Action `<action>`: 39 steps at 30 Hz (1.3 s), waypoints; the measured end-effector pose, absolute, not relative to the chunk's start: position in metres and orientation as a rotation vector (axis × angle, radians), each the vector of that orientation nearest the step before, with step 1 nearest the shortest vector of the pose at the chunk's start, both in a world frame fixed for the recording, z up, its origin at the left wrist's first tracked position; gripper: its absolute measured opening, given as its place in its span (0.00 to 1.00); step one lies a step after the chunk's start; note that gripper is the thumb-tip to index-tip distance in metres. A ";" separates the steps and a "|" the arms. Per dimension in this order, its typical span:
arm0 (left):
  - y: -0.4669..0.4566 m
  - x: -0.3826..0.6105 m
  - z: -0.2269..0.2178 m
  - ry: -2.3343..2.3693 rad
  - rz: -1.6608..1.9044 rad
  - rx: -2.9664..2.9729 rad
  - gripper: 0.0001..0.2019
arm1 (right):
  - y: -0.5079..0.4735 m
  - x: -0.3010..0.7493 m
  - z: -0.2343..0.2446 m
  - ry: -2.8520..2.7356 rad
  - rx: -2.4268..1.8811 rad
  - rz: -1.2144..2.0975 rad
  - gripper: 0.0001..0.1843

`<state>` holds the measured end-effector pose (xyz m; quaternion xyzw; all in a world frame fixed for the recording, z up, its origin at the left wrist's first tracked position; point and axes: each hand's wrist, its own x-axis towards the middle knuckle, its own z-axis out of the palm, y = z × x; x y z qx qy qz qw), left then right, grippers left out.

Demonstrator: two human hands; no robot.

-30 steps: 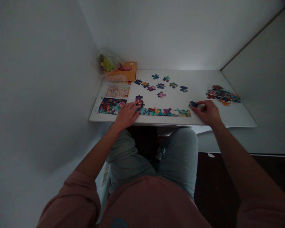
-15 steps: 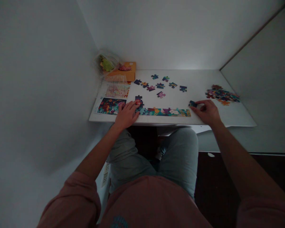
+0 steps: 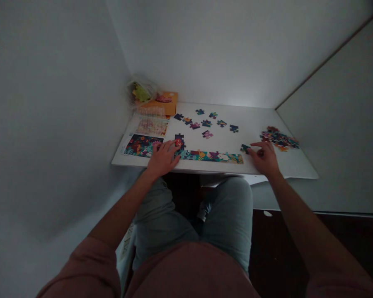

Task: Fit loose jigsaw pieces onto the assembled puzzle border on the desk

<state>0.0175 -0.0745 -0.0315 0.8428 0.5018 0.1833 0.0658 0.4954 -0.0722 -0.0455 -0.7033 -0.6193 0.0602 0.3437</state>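
My left hand rests at the table's near edge, its fingertips on a dark puzzle piece with a red spot. That piece stands at the left end of a joined strip of colourful puzzle pieces. My right hand is to the right of the strip. Its thumb is at a small dark puzzle piece, and its index finger stretches out above that piece. Whether the piece is gripped is hard to tell. Several loose puzzle pieces lie scattered on the white table beyond the strip.
A heap of puzzle pieces lies at the table's right. Printed picture sheets lie at the left. An orange box and a plastic bag stand in the far left corner. Pale walls border the table.
The whole view has shifted lower and slightly left. My right index finger has straightened away from the small dark piece. My left hand stays on its piece.
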 end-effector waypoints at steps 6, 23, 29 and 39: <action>-0.075 0.018 -0.030 1.484 0.626 2.488 0.25 | -0.033 0.406 -0.021 -2.044 -1.519 0.277 0.12; -0.075 0.018 -0.034 1.491 0.565 2.496 0.26 | 0.100 0.264 -0.098 -2.142 -1.368 0.747 0.20; -0.075 0.017 -0.034 1.483 0.569 2.502 0.26 | 0.106 0.254 -0.088 -2.180 -1.260 0.923 0.15; -0.076 0.018 -0.032 1.497 0.544 2.528 0.27 | 0.099 0.259 -0.044 -2.038 -1.283 1.013 0.05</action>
